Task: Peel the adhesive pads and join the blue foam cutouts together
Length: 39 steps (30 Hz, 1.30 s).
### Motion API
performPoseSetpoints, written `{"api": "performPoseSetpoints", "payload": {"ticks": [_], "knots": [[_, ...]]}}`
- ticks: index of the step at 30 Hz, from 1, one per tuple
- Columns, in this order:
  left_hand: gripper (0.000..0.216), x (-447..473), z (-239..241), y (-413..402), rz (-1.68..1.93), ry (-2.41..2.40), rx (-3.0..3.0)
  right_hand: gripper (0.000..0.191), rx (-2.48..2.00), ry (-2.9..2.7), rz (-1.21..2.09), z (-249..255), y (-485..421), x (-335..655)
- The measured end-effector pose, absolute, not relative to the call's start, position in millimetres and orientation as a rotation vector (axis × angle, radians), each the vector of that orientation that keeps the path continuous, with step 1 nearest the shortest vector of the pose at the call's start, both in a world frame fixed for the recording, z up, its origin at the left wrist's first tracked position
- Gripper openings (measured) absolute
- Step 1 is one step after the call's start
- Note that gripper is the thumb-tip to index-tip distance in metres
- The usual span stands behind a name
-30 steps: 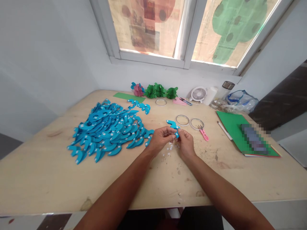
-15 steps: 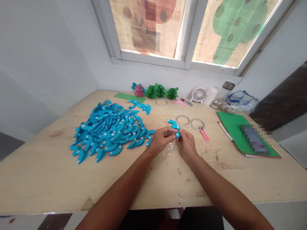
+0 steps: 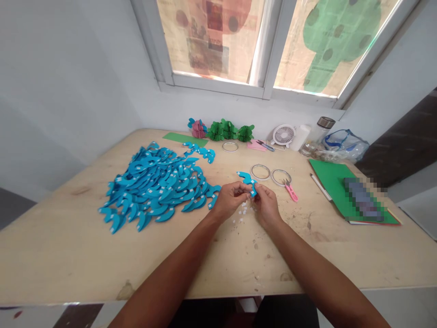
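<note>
A curved blue paper piece (image 3: 244, 176) with small white squares on it is held between my two hands above the table. My left hand (image 3: 229, 200) pinches its left side with thumb and fingers. On its right end, the fingertips of my right hand (image 3: 267, 204) are closed around the edge. Small white paper bits (image 3: 241, 212) lie on the table just below my hands. To the left spreads a large pile of similar blue paper pieces (image 3: 160, 182), many bearing white squares.
Beyond my hands lie two tape rings (image 3: 260, 172) and pink-handled thread snips (image 3: 291, 191). Farther back stand green paper honeycomb shapes (image 3: 228, 130), a small white fan (image 3: 283, 135) and a bottle (image 3: 321, 130). A green folder (image 3: 327, 182) and a white pen (image 3: 321, 187) are at right.
Almost nothing differs. Both hands keep hold of the blue paper piece in the same place, with only a very slight shift of the piece.
</note>
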State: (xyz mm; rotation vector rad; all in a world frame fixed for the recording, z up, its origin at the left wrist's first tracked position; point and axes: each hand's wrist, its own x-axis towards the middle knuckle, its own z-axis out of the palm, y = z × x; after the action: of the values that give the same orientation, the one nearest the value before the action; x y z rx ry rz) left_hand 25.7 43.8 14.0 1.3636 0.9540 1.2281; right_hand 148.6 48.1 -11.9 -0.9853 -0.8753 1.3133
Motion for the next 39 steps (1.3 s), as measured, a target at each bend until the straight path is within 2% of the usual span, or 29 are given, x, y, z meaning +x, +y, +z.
{"api": "performPoseSetpoints", "payload": {"ticks": [10,18,23,28,39], "knots": [[0.009,23.7,17.5,41.9,1.207,0.924,1.362,0.030,-1.035,-0.937,1.246,-11.5,48.4,149.2],[0.016,26.8,4.2,47.0,1.240,0.940,1.062,0.031,-1.028,-0.982,1.216,-13.5,50.7,150.5],[0.014,28.5,0.1,49.7,1.177,0.994,0.999,0.029,-1.033,-1.056,1.113,-12.0,49.2,150.3],[0.021,28.7,2.4,48.2,1.134,1.014,0.992,0.028,-1.046,-1.128,1.036,-10.3,47.2,151.0],[0.028,29.6,8.5,41.7,1.159,0.964,1.066,0.030,-0.986,-1.094,1.139,-13.3,45.7,148.6]]}}
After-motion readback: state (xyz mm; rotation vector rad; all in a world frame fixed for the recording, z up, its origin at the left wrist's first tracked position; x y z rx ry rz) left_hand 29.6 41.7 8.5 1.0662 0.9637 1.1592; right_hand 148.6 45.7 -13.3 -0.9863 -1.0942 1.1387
